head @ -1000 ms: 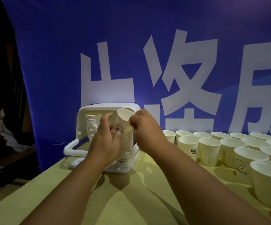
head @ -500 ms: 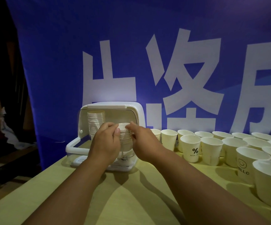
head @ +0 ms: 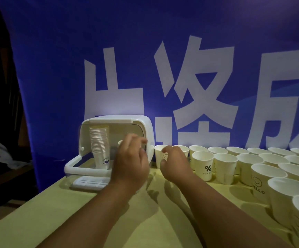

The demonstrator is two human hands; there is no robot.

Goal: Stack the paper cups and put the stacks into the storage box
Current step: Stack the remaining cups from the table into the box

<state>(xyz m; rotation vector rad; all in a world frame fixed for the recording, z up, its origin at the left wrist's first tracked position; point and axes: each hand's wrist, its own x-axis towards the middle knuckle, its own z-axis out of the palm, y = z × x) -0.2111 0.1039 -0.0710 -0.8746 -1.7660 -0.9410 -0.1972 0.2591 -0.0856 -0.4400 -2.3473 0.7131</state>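
Right hand (head: 174, 162) curls against a smooth, tapered paper cup (head: 158, 157).

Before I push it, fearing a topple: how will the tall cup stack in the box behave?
Probably light: the cup stack is nested paper. Likely tippy: it stands tall on one narrow base in the box. Squeezing may dent it.

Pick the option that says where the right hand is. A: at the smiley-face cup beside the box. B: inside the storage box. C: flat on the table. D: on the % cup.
A: the right hand is at the smiley-face cup just right of the storage box, outside it.
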